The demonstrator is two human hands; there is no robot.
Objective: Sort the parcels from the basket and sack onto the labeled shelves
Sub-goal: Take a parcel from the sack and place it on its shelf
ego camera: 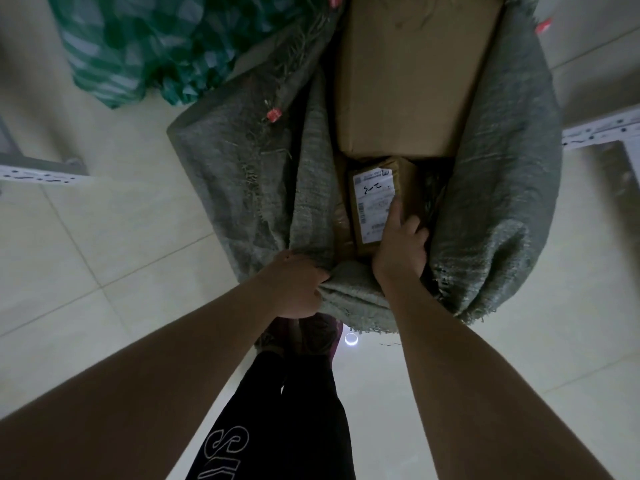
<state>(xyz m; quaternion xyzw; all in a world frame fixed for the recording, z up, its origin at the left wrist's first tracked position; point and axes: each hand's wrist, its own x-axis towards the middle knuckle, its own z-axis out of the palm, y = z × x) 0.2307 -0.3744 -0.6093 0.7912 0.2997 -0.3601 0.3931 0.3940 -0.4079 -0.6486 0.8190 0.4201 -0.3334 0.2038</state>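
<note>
1. Reaching into the open grey woven sack point(502, 188) on the tiled floor point(104, 237), the right hand point(401, 247) has its grip wrapped around a small brown parcel point(381, 199), forefinger lying across the label.
2. That white label point(374, 199) carries a handwritten mark that reads like "2-3", seen upside down; the printed lines are too blurred to read.
3. Left hand point(298, 285) clenches the sack's near edge, bunching the cloth.
4. Big plain cardboard box point(412, 74) sits deeper in the sack, just beyond the parcel.
5. Green checked bag point(145, 46) lies beside the sack; black trousers point(277, 427) show white letters, cut off.
</note>
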